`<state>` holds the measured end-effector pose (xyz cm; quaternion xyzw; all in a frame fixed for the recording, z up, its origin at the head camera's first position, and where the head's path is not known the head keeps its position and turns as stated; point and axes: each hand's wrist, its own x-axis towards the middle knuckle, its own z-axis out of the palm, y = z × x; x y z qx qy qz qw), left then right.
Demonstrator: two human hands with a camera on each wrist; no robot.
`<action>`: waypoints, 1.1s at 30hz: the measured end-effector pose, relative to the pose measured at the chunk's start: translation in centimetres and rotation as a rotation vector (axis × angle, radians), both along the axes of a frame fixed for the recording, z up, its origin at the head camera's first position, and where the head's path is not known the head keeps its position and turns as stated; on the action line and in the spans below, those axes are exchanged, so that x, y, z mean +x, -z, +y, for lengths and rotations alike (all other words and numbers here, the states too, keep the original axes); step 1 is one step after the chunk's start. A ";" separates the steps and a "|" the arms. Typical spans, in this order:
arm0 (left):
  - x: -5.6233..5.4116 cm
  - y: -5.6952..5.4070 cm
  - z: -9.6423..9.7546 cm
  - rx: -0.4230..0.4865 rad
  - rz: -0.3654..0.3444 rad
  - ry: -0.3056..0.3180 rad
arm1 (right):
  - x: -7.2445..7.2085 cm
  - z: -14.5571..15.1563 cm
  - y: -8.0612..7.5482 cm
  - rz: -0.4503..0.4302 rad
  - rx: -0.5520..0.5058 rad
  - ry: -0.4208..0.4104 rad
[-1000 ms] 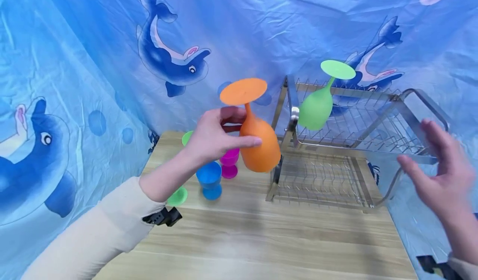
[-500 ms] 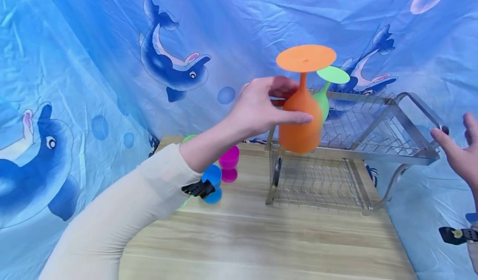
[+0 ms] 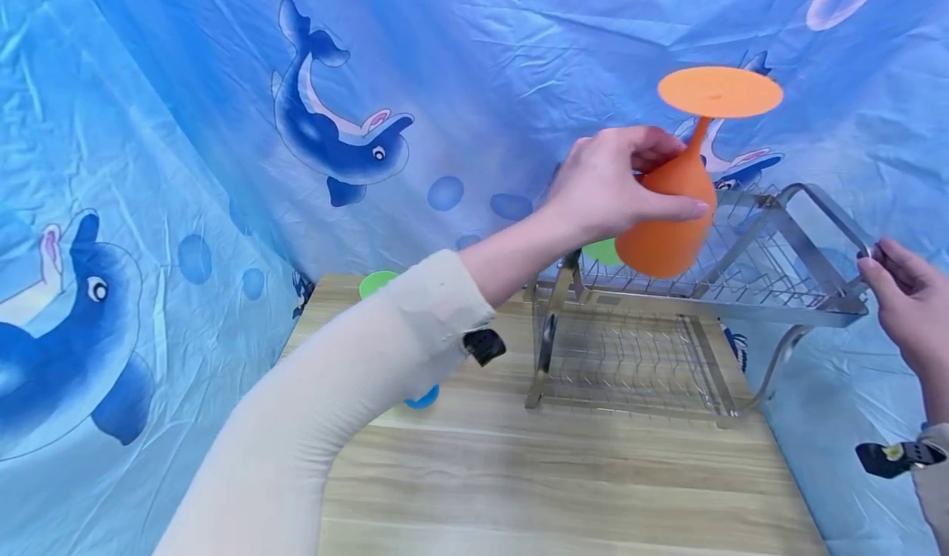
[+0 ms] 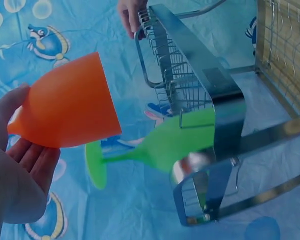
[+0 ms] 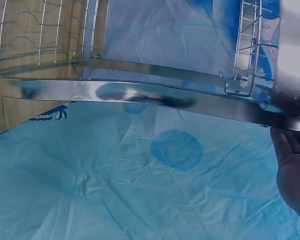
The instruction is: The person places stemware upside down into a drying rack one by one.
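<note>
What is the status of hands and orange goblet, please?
Left hand holding orange goblet upside down above rack. Right hand gripping rack. Possible obstacle: green goblet in rack.

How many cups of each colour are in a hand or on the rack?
Orange cup: 1, in the left hand
Green cup: 1, on the metal rack
Total: 2

Green goblet blocks upper rack at left; right is free.
</note>
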<state>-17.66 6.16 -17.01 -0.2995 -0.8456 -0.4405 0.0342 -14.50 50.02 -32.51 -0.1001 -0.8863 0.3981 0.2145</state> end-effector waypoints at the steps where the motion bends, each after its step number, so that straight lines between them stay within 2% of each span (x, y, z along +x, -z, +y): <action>1: -0.1 -0.1 0.7 -0.016 -0.005 -0.010 | 0.0 0.1 0.0 0.005 -0.012 -0.002; 9: -1.3 0.6 5.8 -0.050 -0.045 -0.060 | -0.3 0.6 0.3 0.006 -0.064 0.022; 14: -1.8 1.1 8.3 -0.084 -0.073 -0.132 | -0.5 0.6 0.2 -0.029 -0.053 0.051; 21: -2.1 2.2 11.7 -0.125 -0.016 -0.215 | -0.6 0.5 0.2 -0.053 -0.037 0.094; 28: -2.8 3.9 13.7 -0.154 0.005 -0.252 | -0.7 0.2 0.2 -0.026 -0.037 0.111; 33: -3.5 4.4 14.5 -0.168 0.003 -0.262 | -0.6 0.2 0.2 0.007 -0.054 0.116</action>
